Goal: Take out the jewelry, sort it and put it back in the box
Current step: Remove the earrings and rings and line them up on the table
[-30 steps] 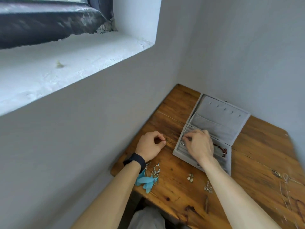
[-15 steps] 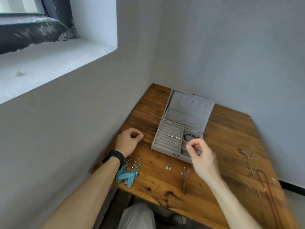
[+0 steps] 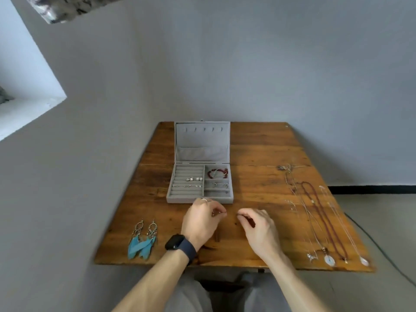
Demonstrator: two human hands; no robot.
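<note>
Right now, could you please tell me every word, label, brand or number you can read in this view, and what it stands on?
None can be read.
Jewelry box: plain grey lining, no lettering seen.
Watch on the left wrist: dark face, nothing legible.
Necklace pendants: too small and blurred to tell any marking.
Feather earrings and table: no text seen.

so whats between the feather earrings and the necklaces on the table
In the head view, both hands: the left hand nearer the blue feather earrings, the right hand nearer the necklaces, each pinching something small over bare wood.
</note>
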